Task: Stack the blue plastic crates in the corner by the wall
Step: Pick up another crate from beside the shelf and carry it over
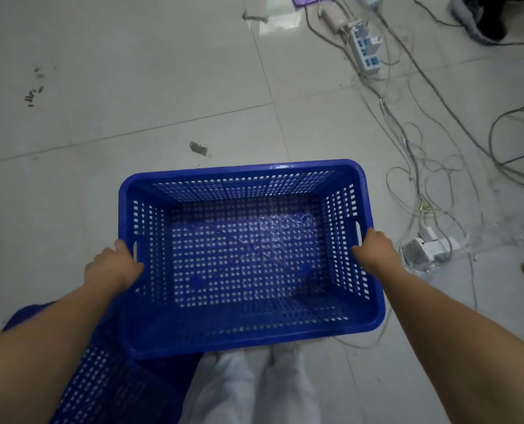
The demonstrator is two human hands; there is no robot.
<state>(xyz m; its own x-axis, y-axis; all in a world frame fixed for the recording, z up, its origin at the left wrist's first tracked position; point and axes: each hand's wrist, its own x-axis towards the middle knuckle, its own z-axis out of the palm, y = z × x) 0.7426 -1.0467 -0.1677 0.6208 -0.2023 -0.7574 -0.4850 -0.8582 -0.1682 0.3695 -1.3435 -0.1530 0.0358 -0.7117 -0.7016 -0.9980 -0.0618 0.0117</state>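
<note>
Crate held level over tiled floor, open side up, long axis left-right. Left hand clamped on left rim by handle slot, right hand on right rim, set well apart. Second crate near-left, below left forearm. Corner and wall not visible.

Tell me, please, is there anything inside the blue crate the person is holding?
No, the blue crate is empty; only its perforated bottom shows between the left hand and right hand.

Second blue crate: cut off by lower edge, partly hidden beneath held crate and left forearm.
</note>
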